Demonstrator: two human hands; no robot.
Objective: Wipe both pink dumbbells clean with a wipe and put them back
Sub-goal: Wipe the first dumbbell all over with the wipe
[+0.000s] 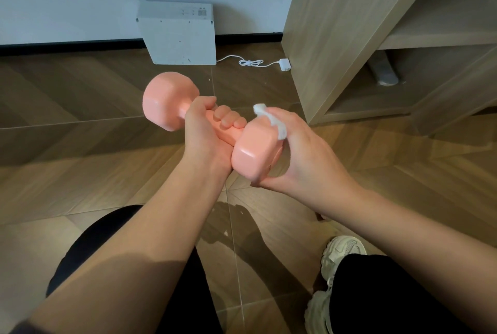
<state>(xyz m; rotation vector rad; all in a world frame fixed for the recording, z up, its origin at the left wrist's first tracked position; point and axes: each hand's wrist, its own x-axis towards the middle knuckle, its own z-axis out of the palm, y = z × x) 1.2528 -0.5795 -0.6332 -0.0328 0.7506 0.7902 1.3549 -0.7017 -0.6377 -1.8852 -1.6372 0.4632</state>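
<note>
Over a wood floor [80, 97] beside a shelf unit [336, 24], the pink dumbbell [166, 99] hung in mid-air. The left hand [204, 132] curled its fingers [228, 118] round the handle, and the right hand [306, 151] pinched a white wipe [271, 118] against the near head. Rotating the handle would probably present each face.

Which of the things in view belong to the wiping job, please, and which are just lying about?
In the job: pink dumbbell, gripped by the left hand; white wipe, pressed on it by the right hand.
Lying about: white box; white cable; wooden shelf unit.
</note>
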